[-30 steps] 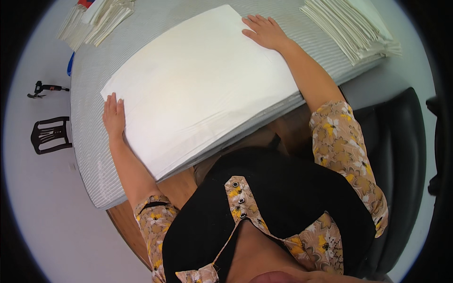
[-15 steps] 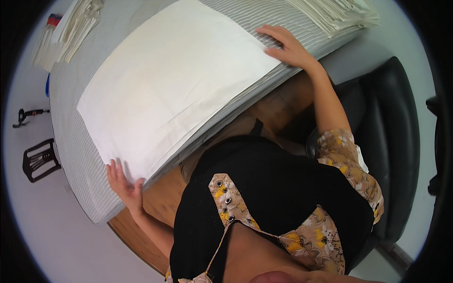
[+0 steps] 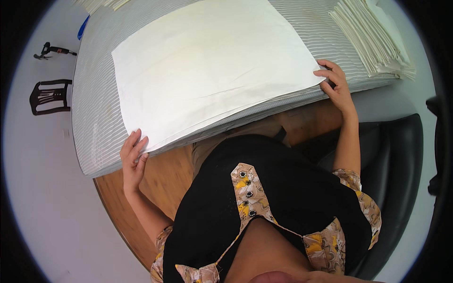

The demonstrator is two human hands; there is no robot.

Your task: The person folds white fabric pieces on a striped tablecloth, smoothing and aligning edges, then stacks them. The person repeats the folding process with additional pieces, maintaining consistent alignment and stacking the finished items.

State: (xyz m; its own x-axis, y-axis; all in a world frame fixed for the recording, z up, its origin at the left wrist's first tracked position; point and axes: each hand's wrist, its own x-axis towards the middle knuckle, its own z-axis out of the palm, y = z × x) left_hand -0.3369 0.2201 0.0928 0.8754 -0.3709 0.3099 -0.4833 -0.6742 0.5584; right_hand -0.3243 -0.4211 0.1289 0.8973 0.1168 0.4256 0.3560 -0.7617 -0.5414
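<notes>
A large white cloth (image 3: pixel 212 61), a flat rectangle with a few faint creases, lies spread over a striped grey-and-white mattress (image 3: pixel 94 113). At its near left corner is my left hand (image 3: pixel 133 158), fingers on top and thumb at the edge, closed on the corner. My right hand (image 3: pixel 337 87) has the near right corner between its bent fingers and thumb. The cloth's near edge runs between both hands along the mattress's front edge. Its far edge is cut off by the top of the picture.
A stack of folded white cloths (image 3: pixel 373 37) sits at the mattress's far right, and another stack (image 3: pixel 101 4) shows at the upper left. A black padded seat (image 3: pixel 396 188) is at my right. Off to the left are a dark chair (image 3: pixel 51 96) and a black tool-like object (image 3: pixel 54 50).
My view has turned, so the bed looks shifted and rotated. My right hand's spread fingers have closed around the cloth's right corner. The left fingers now bend over the left corner.
</notes>
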